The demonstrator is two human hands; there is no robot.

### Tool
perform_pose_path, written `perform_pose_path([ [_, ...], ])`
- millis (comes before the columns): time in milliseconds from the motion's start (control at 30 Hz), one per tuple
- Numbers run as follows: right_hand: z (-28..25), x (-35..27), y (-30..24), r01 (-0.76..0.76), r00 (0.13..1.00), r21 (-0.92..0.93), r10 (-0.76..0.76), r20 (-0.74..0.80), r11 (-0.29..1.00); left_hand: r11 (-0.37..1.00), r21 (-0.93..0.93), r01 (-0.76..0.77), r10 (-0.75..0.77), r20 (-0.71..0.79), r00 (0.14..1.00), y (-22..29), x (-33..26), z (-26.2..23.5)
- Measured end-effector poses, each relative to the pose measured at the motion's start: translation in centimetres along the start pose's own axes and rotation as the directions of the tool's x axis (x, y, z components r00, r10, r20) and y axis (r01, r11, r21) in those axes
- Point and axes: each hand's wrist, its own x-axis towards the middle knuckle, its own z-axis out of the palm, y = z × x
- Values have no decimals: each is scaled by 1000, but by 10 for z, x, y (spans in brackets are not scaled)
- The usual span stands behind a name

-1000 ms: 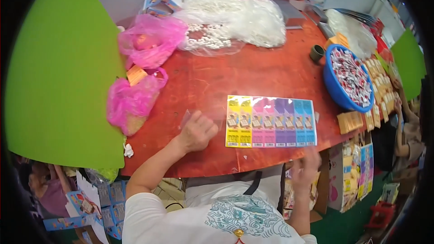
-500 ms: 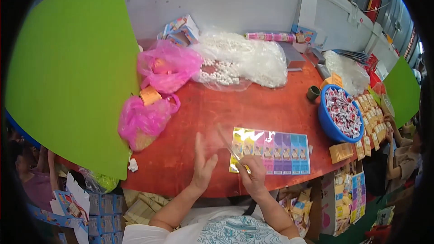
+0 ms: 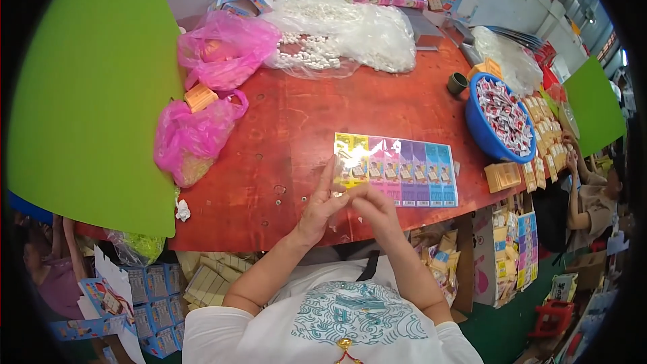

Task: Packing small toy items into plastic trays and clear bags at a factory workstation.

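Observation:
My left hand [image 3: 315,211] and my right hand [image 3: 374,206] meet over the near edge of the red table [image 3: 283,155]. The left fingers point up the table while its thumb presses toward the right fingertips. The right fingers are bent and closed. A small pale bit shows between the hands, too little to name. Just beyond and to the right lies a glossy sheet of printed cards [image 3: 408,174], coloured in bands from yellow through pink and purple to blue. The left fingertips overlap its yellow end in the picture; whether they touch it I cannot tell.
On the right stands a blue basin [image 3: 480,121] of small wrapped packets, with a dark cup [image 3: 457,83] and orange boxes [image 3: 503,176] beside it. Pink bags [image 3: 195,136] lie left, below a green panel [image 3: 87,94]. Clear bags [image 3: 377,34] lie behind. Other people sit at both sides.
The thin, blurred strip-like thing in my right hand no longer shows. My hands, apart before, have come together. The view has tilted, so the table sits higher.

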Motion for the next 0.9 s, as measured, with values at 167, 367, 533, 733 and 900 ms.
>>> perform_pose_path([
  [167, -4, 6, 10, -13, 1000, 11, 13, 5, 1000, 972, 237, 9, -33, 96, 995, -13, -15, 3],
  [367, -2, 1, 20, -47, 997, 183, 57, -53, 982, 986, 151, 69, -82, 78, 994, -19, -21, 8],
  [533, -1, 0, 31, -63, 990, 291, 96, -100, 955, 996, -2, 89, -88, 42, 995, -18, -20, 15],
  [733, -4, 0, 27, -71, 990, 428, 116, -81, 901, 983, -165, 78, -74, 32, 997, -11, -17, 18],
  [900, -22, -5, 13, -36, 989, 407, 92, -119, 913, 978, -177, 108, -119, -53, 991, 0, -15, 5],
])
